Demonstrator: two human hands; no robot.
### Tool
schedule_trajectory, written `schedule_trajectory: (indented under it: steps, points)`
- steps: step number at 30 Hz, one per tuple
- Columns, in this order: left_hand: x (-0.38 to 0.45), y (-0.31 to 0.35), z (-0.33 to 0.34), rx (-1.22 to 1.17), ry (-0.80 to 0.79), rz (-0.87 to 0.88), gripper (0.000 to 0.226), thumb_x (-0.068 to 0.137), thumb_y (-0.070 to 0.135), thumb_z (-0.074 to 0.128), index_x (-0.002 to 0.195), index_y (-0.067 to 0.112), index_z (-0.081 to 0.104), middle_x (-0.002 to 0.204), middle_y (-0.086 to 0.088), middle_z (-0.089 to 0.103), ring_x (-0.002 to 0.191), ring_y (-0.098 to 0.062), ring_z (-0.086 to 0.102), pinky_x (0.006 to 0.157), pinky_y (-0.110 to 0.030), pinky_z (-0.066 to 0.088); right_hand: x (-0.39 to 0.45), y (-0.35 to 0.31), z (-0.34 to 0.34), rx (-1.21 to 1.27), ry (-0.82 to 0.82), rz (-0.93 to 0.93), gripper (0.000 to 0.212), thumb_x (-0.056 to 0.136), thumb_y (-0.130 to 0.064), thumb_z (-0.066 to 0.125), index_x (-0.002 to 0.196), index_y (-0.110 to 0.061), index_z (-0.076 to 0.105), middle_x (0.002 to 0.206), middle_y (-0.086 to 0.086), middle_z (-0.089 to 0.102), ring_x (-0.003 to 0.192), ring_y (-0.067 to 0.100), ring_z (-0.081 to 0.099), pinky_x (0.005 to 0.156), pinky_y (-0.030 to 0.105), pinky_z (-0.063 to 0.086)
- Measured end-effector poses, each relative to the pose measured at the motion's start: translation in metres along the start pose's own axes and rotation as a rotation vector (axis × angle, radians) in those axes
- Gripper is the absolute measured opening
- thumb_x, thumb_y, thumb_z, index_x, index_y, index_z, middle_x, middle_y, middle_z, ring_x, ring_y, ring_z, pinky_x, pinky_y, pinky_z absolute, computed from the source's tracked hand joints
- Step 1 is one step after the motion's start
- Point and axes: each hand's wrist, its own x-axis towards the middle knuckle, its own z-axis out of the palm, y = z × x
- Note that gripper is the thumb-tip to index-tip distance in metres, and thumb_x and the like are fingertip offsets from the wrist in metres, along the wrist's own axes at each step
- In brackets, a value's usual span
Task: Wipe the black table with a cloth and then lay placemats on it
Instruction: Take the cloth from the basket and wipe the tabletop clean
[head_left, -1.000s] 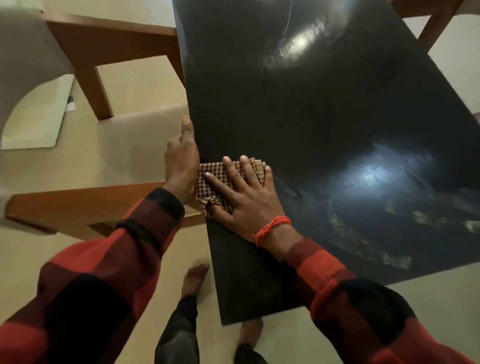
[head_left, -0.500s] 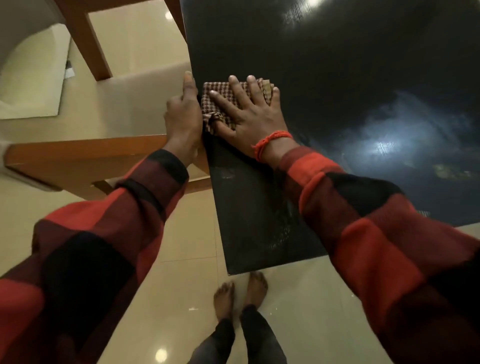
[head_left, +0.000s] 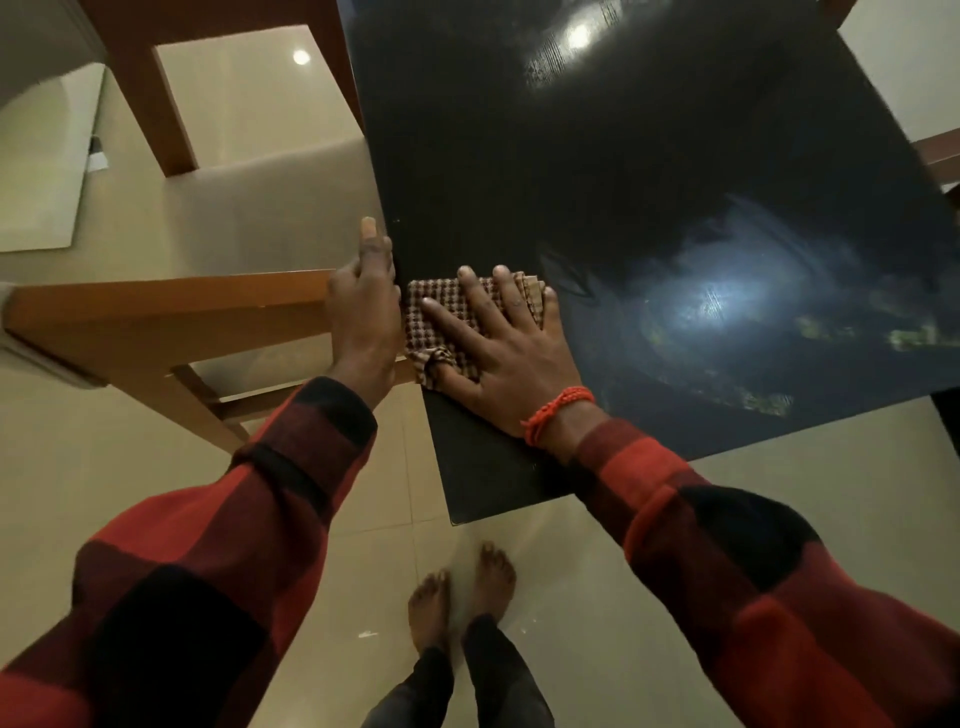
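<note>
The right hand (head_left: 498, 343) lies flat on a folded checked cloth (head_left: 441, 322), fingers straight and spread, pressing it down onto the black worktop (head_left: 597, 171) close to its left edge; spreading the fingers this way puts the weight over most of the cloth, which suits wiping rather than carrying. A bunched corner of the cloth pokes out by the thumb at the near side. The left hand (head_left: 363, 312) is at the worktop's left edge, just beside the cloth, thumb pointing to the far side along the rim and fingers curled down over the side; it looks placed there to brace the body or steady the worktop while the other hand pushes, though how firmly it grips cannot be told. The two hands sit close together, almost touching. A wooden chair (head_left: 171, 317) with a pale seat stands just left of the worktop, and bare feet (head_left: 457, 597) stand on the tiled floor (head_left: 779, 519) at the near corner. The gloss to the right shows smeary streaks under the lamp glare, so the wiping seems only partly done. No placemats are in sight, so that step has not begun.
</note>
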Motion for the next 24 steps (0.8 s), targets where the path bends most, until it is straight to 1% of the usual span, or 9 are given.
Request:
schedule_trajectory:
  steps: [3,5,8,11,13,15,18,22,24]
  points:
    - [-0.004,-0.001,-0.002,-0.063,-0.027,-0.033,0.058,0.103,0.061,0.032,0.131,0.020,0.061,0.132,0.004,0.065,0.120,-0.007,0.061,0.105,-0.030,0.048,0.016,0.005,-0.005,-0.006,0.002,0.013,0.070,0.094,-0.074,0.020,0.158,-0.049,0.003,0.170,0.001,-0.001,0.156,0.034,-0.001,0.117,0.070,0.006]
    - [-0.006,0.002,-0.001,-0.096,-0.025,-0.034,0.075,0.100,0.067,0.029,0.144,0.011,0.053,0.145,-0.004,0.059,0.130,-0.013,0.058,0.111,-0.036,0.046,0.035,0.007,-0.008,-0.005,0.013,0.046,0.068,0.096,-0.072,0.019,0.157,-0.049,0.004,0.170,0.001,0.000,0.156,0.034,0.000,0.118,0.070,0.005]
    - [-0.009,0.004,0.000,-0.060,0.013,-0.015,0.079,0.093,0.076,0.028,0.133,0.020,0.065,0.125,0.005,0.071,0.116,-0.007,0.066,0.101,-0.033,0.052,0.073,0.006,-0.012,-0.009,0.021,0.083,0.065,0.097,-0.070,0.019,0.157,-0.049,0.006,0.170,0.001,0.002,0.155,0.035,0.002,0.117,0.070,0.005]
    - [-0.007,0.000,0.005,-0.079,0.050,0.011,0.054,0.101,0.067,0.028,0.109,0.033,0.069,0.103,0.014,0.074,0.100,0.001,0.069,0.086,-0.024,0.053,0.114,0.008,-0.017,-0.004,-0.009,0.073,0.066,0.096,-0.070,0.017,0.157,-0.049,0.007,0.170,0.002,0.000,0.155,0.036,0.001,0.116,0.071,0.004]
    - [-0.007,-0.001,0.005,-0.159,0.033,-0.018,0.054,0.104,0.061,0.029,0.131,0.025,0.060,0.117,0.010,0.071,0.103,0.000,0.067,0.085,-0.019,0.053,0.133,0.009,-0.022,0.004,-0.029,0.063,0.066,0.096,-0.070,0.018,0.157,-0.049,0.006,0.170,0.001,-0.001,0.155,0.036,-0.001,0.117,0.071,0.002]
    - [-0.006,-0.002,0.002,-0.191,0.012,-0.023,0.065,0.104,0.060,0.028,0.147,0.015,0.047,0.138,0.001,0.062,0.117,-0.006,0.063,0.093,-0.019,0.053,0.141,0.009,-0.025,-0.007,-0.048,0.045,0.066,0.096,-0.070,0.018,0.157,-0.049,0.006,0.170,0.002,-0.001,0.155,0.036,-0.001,0.117,0.070,0.001]
    - [-0.007,-0.003,-0.001,-0.217,0.014,-0.034,0.069,0.104,0.061,0.026,0.148,0.011,0.047,0.142,-0.005,0.060,0.128,-0.012,0.059,0.101,-0.025,0.051,0.126,0.010,-0.023,-0.013,-0.037,0.034,0.065,0.097,-0.068,0.017,0.158,-0.048,0.006,0.170,0.002,-0.001,0.155,0.036,-0.001,0.117,0.070,0.001]
    - [-0.012,-0.002,-0.001,-0.195,0.027,-0.039,0.062,0.105,0.060,0.026,0.130,0.016,0.061,0.118,0.004,0.072,0.109,-0.006,0.069,0.092,-0.024,0.056,0.078,0.004,-0.014,-0.001,-0.005,0.034,0.064,0.098,-0.068,0.018,0.158,-0.047,0.007,0.170,0.003,0.001,0.155,0.036,0.001,0.117,0.070,0.003]
    - [-0.015,-0.003,-0.001,-0.171,0.026,-0.042,0.067,0.103,0.062,0.029,0.138,0.012,0.056,0.128,-0.001,0.069,0.113,-0.009,0.068,0.095,-0.028,0.056,0.052,-0.001,-0.012,0.008,0.000,0.040,0.065,0.097,-0.069,0.020,0.158,-0.047,0.008,0.170,0.003,0.002,0.155,0.036,0.001,0.117,0.071,0.003]
